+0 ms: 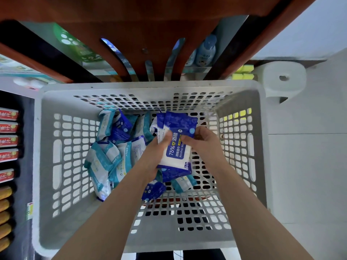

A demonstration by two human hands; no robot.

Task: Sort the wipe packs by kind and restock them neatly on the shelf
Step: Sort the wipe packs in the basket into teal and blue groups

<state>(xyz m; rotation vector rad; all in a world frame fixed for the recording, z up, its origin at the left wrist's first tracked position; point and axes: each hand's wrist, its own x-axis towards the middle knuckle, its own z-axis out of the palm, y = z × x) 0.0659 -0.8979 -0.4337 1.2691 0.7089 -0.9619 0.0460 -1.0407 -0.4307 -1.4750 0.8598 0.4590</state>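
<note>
Just right of centre in the frame, over the grey basket (150,85), I see both hands on a small stack of blue alcohol wipe packs (176,152). The left hand (152,156) grips the stack's left edge, thumb on the label. The right hand (204,143) pinches the right edge near its top, fingers curled behind. The stack's long axis runs bottom to top of the frame, toward the shelf (131,8) at upper centre. Teal packs (103,160) lie loose at centre left. I judge both hands equally placed to lift it.
</note>
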